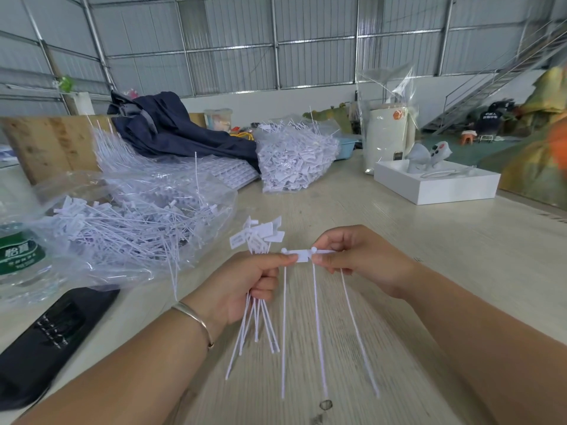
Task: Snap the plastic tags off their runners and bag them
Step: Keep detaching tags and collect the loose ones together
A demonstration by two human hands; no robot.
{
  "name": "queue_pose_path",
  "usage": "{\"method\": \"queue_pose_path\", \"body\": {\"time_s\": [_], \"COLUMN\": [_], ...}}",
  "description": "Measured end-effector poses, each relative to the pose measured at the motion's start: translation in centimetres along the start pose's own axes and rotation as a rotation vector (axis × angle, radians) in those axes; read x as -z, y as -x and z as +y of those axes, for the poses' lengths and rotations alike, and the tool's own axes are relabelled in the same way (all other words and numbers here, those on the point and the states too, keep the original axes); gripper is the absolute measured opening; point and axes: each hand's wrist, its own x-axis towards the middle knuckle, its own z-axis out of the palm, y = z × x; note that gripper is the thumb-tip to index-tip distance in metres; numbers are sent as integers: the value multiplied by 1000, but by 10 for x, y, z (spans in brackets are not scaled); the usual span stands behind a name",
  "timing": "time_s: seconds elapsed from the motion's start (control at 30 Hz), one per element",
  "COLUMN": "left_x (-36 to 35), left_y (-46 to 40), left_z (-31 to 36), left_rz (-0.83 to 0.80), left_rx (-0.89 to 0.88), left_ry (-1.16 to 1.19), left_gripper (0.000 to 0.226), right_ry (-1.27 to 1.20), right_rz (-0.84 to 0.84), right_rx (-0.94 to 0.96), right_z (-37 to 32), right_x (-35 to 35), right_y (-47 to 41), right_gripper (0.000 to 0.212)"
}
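Note:
My left hand grips a bundle of loose white plastic tags; their flat heads fan out above my fist and their thin tails hang below it. The thumb and forefinger of that hand also pinch the left end of a short white runner strip. My right hand pinches the strip's right end. Three long tag tails hang from the strip toward the table. An open clear plastic bag full of loose tags lies to the left.
A second clear bag of tags and a dark blue jacket lie farther back. A water bottle and a black pouch sit at the left. A white box and a white appliance stand at the right.

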Motion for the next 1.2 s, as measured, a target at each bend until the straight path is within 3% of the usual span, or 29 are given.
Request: {"method": "queue_pose_path", "body": {"time_s": [0.13, 0.33, 0.53, 0.63, 0.83, 0.93, 1.1, 1.2], "left_x": [1, 1, -8, -14, -12, -14, -10, -6], "left_y": [0, 4, 8, 8, 7, 7, 3, 1], "left_z": [3, 6, 3, -1, -3, 0, 4, 5], "left_rz": [12, -102, -270, -351, -358, -304, -49, 40], "left_rx": [-23, -55, -35, -12, 43, -8, -84, -72], "left_ry": [55, 164, 298, 337, 361, 393, 347, 218], "left_gripper": [28, 32, 28, 38, 31, 32, 19, 12], "right_ry": [-24, -121, -367, -466, -373, -346, -288, -214], "right_rz": [6, 26, -132, -200, -196, -112, 151, 189], "right_rx": [-39, -64, -52, -85, -80, -61, 4, 18], "right_z": [0, -5, -6, -5, -8, -13, -11, -10], "right_x": [1, 5, -4, -11, -12, -9, -3, -2], "right_y": [0, 2, 1, -1, 1, 1, -2, -1], "right_gripper": [14, 29, 27, 45, 33, 35, 5, 12]}}
